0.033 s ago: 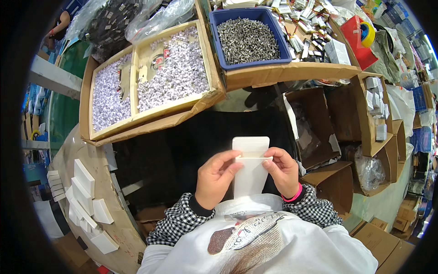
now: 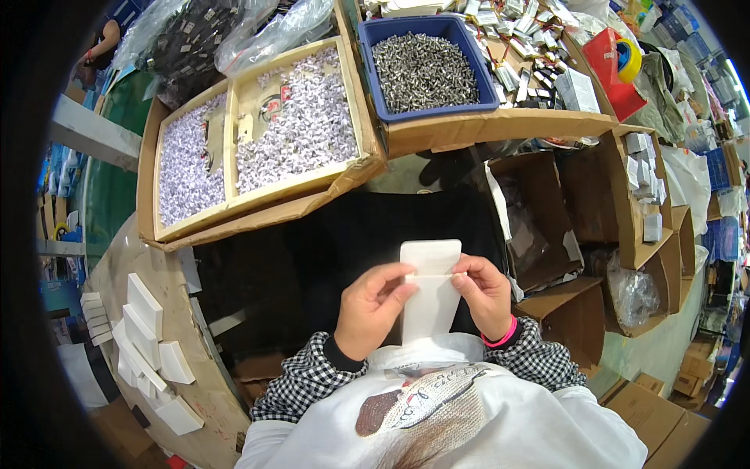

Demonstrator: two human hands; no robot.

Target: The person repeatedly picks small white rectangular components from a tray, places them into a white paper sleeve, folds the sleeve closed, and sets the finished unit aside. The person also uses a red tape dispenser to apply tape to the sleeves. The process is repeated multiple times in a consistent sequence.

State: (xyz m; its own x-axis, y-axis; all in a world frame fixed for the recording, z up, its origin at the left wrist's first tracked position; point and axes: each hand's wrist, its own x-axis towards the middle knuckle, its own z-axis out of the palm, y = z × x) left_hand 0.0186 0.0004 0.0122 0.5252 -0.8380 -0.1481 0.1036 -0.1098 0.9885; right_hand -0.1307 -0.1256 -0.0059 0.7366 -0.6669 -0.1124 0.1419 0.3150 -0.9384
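I hold a flat white cardboard piece (image 2: 429, 310) upright in front of my chest, its short top flap (image 2: 430, 255) folded along a crease. My left hand (image 2: 373, 311) pinches its left edge at the crease with thumb and fingers. My right hand (image 2: 486, 295), with a pink band at the wrist, grips the right edge at the same height. Both sleeves are black-and-white checked.
A cardboard tray (image 2: 234, 199) with two compartments of small pale pieces lies ahead on the left. A blue bin (image 2: 367, 70) of metal parts sits behind it. White folded boxes (image 2: 144, 309) are stacked on the left. Open cartons (image 2: 547, 234) stand on the right.
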